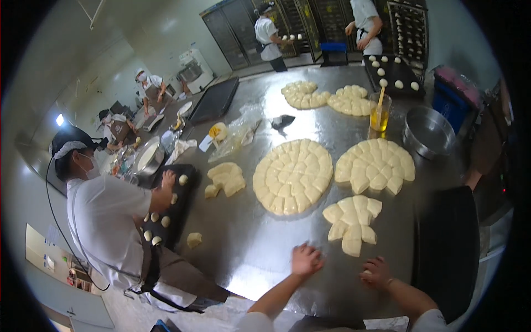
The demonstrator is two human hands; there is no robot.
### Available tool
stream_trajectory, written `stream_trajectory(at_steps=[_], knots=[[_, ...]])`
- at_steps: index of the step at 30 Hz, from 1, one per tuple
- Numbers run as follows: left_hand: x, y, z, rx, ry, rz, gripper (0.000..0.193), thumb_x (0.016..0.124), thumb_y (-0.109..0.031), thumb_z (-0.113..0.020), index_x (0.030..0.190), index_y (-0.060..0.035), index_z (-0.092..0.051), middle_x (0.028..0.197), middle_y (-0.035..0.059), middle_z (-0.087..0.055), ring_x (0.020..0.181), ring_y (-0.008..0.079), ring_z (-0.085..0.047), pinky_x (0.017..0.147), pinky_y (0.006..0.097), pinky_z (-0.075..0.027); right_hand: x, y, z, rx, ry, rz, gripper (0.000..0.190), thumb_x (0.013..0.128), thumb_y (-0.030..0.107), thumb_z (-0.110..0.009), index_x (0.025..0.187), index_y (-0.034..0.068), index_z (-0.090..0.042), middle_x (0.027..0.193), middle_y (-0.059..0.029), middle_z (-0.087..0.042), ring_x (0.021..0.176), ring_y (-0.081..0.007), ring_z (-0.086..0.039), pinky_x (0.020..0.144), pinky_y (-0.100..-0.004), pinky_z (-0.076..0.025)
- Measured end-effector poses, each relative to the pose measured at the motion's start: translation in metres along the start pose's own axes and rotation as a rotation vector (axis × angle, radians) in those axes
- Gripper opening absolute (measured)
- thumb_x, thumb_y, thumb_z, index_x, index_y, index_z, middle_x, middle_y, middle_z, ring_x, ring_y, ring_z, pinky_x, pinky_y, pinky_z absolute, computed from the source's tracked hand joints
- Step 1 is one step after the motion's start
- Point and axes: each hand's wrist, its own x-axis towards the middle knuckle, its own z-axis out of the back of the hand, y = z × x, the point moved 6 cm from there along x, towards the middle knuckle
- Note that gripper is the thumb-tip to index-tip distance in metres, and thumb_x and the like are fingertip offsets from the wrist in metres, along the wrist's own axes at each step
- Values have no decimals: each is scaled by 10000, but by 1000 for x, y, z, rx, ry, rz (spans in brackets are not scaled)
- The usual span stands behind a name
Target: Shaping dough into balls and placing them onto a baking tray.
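Note:
My left hand [306, 260] is low over the steel worktop [249, 265], its fingers curled downward; whether dough lies under it cannot be seen. To its right, my right hand [375, 272] is cupped over a small pale piece of dough [367, 272], mostly hidden by the fingers. Just beyond my hands lies a cluster of cut dough pieces [352, 220] joined together. Farther away are a large round of scored dough [293, 176] and, to its right, a partly broken-up scored round [374, 164].
A black tray [446, 249] lies at the right. A steel bowl [429, 130] and a cup of yellow liquid with a brush [379, 116] stand at the back right. At the left, a co-worker [108, 216] handles dough balls on a dark tray [176, 224]. Other people work farther back.

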Motion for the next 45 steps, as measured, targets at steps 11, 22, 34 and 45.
stream_trajectory(at_steps=[11,22,34,45], knots=[[-43,-38,-47,128,304,-185,293,719,-306,-649,984,-189,-600,1061,23,-558,1091,264,-485,896,512,-372,-7,26,-42,-43,289,28,182,600,237,-701,735,235,-579,837,-22,-562,806,-226,-583,700,-413,-470],[-71,-53,-32,-67,177,-282,259,666,-259,-672,907,-189,-607,1024,34,-553,1065,289,-498,908,454,-398,-29,33,-43,48,252,-176,175,693,260,-664,853,222,-605,933,-18,-566,829,-228,-577,681,-409,-450],[-84,-62,-22,-132,133,-375,183,670,-282,-690,793,-184,-595,986,42,-577,946,251,-559,823,473,-437,-55,59,-20,-86,50,220,274,652,271,-713,909,229,-625,862,-27,-574,827,-250,-579,737,-449,-462],[-103,-50,26,-306,45,-372,107,672,-199,-640,697,-150,-549,820,15,-555,872,194,-536,752,387,-451,-74,50,8,156,263,17,243,627,245,-716,854,250,-630,932,-36,-558,890,-230,-570,766,-462,-449]])
